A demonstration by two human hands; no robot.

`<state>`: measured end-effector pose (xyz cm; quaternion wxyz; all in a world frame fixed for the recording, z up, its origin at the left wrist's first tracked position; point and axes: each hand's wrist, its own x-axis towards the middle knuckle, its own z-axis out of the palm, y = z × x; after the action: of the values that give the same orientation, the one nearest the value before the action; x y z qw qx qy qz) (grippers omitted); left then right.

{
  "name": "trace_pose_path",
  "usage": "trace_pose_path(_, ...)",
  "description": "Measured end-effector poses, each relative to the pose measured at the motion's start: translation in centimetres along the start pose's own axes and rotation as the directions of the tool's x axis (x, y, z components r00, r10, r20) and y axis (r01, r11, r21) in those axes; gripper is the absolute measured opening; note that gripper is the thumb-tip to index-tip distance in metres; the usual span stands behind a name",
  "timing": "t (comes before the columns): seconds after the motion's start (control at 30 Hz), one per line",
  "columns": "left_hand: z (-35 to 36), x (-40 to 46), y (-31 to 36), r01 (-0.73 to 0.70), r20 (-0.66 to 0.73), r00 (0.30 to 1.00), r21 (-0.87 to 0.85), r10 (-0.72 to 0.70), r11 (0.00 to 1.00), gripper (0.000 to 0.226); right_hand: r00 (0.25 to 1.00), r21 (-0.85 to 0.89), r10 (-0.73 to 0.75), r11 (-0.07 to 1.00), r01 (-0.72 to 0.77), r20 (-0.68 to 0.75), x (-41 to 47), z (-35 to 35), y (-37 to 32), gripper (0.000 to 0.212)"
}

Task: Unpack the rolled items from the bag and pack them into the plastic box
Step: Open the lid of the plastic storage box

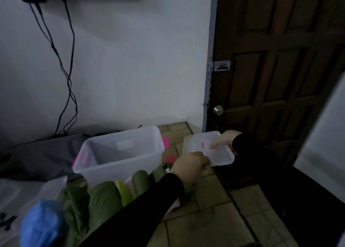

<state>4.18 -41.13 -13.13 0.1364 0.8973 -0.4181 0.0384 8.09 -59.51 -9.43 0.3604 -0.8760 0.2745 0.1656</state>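
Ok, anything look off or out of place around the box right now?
Nothing damaged or spilled. The plastic box stands upright and looks empty; both hands hold its lid off to the right above the floor. Rolled items lie in front of it, unpacked.

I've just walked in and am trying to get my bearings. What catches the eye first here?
The open translucent plastic box standing on the tiled floor by the white wall, nothing visible inside it. Just right of it, both hands hold its lid: the left hand grips the near edge, the right hand lies on the far side with fingers on top. In front of the box, green and yellow rolled items lie in a row.
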Motion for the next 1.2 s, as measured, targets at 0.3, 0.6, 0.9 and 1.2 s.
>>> trace_pose_path(0.3, 3.3, 3.7, -1.5, 0.14, 0.13, 0.983, -0.099, -0.127, 0.985, 0.03, 0.979, -0.25, -0.053, 0.968, 0.002, -0.197, 4.5, 3.4, -2.1, 0.056)
trace_pose_path(0.6, 5.6, 6.5, -2.6, 0.324, 0.18, 0.939, -0.167, -0.294, 0.931, 0.03, 0.956, -0.178, -0.216, 0.967, 0.182, -0.2, 8.2, 4.4, -2.1, 0.047)
trace_pose_path(0.9, 6.3, 5.5, -3.9, 0.371, 0.288, 0.908, -0.218, -0.304, 0.903, 0.028, 0.943, -0.314, -0.315, 0.91, 0.27, -0.104, 9.5, 7.4, -1.4, 0.047)
trace_pose_path(1.2, 0.3, -1.3, -4.6, 0.125, 0.07, 0.991, -0.221, -0.112, 0.967, 0.03, 0.813, -0.184, -0.531, 0.847, 0.499, -0.239, 3.6, 10.5, -2.7, 0.047)
